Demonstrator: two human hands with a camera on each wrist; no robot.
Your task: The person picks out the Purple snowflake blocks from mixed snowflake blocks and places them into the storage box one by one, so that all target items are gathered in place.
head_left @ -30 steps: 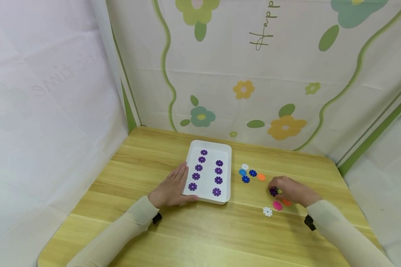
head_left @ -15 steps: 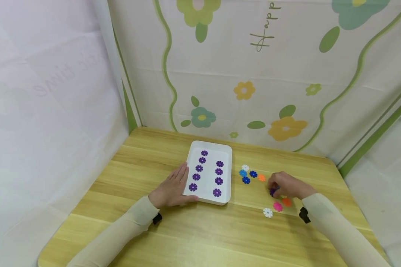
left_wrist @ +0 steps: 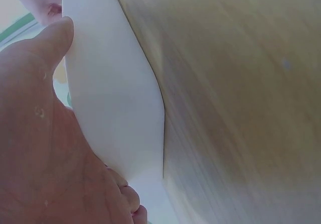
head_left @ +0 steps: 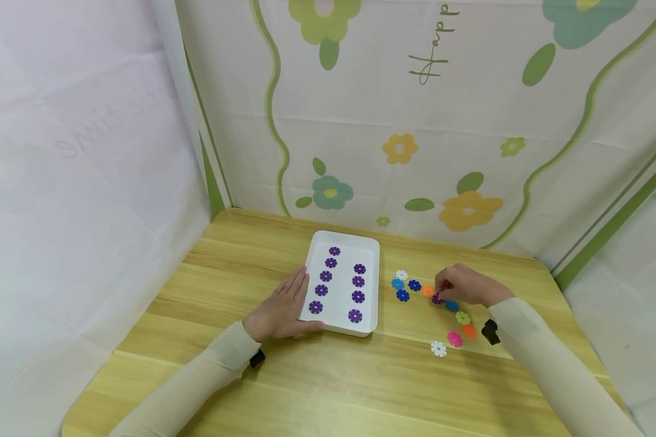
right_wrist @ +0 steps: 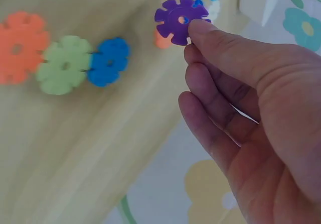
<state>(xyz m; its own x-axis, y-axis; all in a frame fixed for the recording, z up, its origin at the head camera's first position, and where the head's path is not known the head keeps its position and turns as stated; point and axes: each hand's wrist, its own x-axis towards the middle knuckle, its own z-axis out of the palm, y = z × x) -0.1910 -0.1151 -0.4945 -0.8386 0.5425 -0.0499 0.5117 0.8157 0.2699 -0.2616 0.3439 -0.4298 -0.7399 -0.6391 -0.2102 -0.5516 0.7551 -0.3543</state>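
Observation:
My right hand (head_left: 464, 284) pinches a purple snowflake disc (right_wrist: 173, 20) between thumb and fingertips, above the table beside an orange disc (head_left: 427, 291). In the right wrist view the other fingers are loosely bent. My left hand (head_left: 280, 309) rests against the left side of the white tray (head_left: 338, 300), fingers straight along the rim and thumb at the near edge. Two columns of purple discs (head_left: 325, 276) lie flat in the tray. Just below my right hand are a blue disc (right_wrist: 109, 62), a light green disc (right_wrist: 65, 65) and another orange disc (right_wrist: 20, 48).
Right of the tray lie a white disc (head_left: 401, 275), a light blue disc (head_left: 397, 284) and dark blue discs (head_left: 403, 295). Nearer the front are a pink disc (head_left: 455, 338) and another white disc (head_left: 438, 349). A printed cloth (head_left: 361, 121) hangs behind the wooden table (head_left: 328, 388).
My right hand has moved up and slightly left with the purple disc, lifting it from among the discs and uncovering the blue and light green ones. My left hand has stayed on the tray.

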